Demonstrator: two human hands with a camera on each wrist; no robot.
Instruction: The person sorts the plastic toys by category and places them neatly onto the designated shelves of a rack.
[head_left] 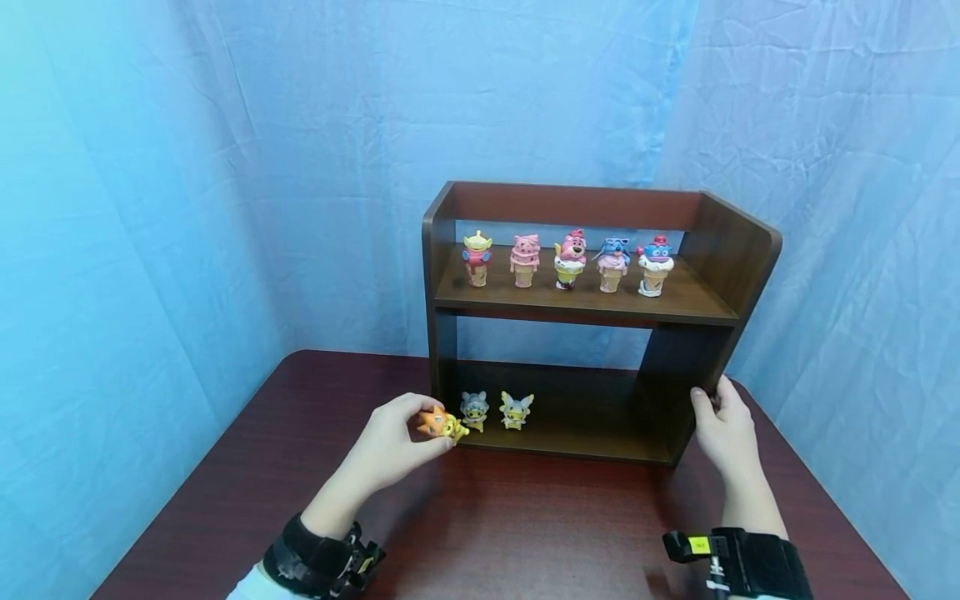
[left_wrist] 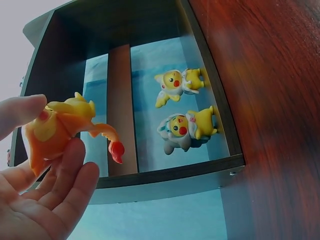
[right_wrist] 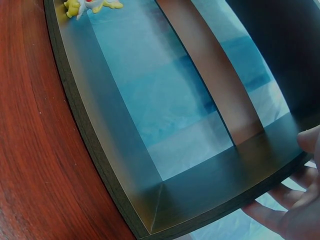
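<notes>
In my left hand (head_left: 401, 437) I pinch a small orange-and-yellow figurine (left_wrist: 52, 135) with a red-tipped tail. It is tilted on its side in front of the lower left of a dark wooden shelf (head_left: 585, 312). My right hand (head_left: 726, 429) grips the shelf's right side panel, thumb inside and fingers outside, as the right wrist view shows. On the lower board stand a grey-hooded yellow figurine (head_left: 474, 411) and a white-hooded yellow figurine (head_left: 516, 411). The held figurine is just left of the grey-hooded one, partly covered by my fingers.
Several ice-cream-cone figurines stand in a row on the upper board, from a green-headed one (head_left: 477, 258) at left to a blue-headed one (head_left: 656, 267) at right. The shelf rests on a dark red-brown table (head_left: 525, 525). Light blue cloth (head_left: 337, 167) hangs behind.
</notes>
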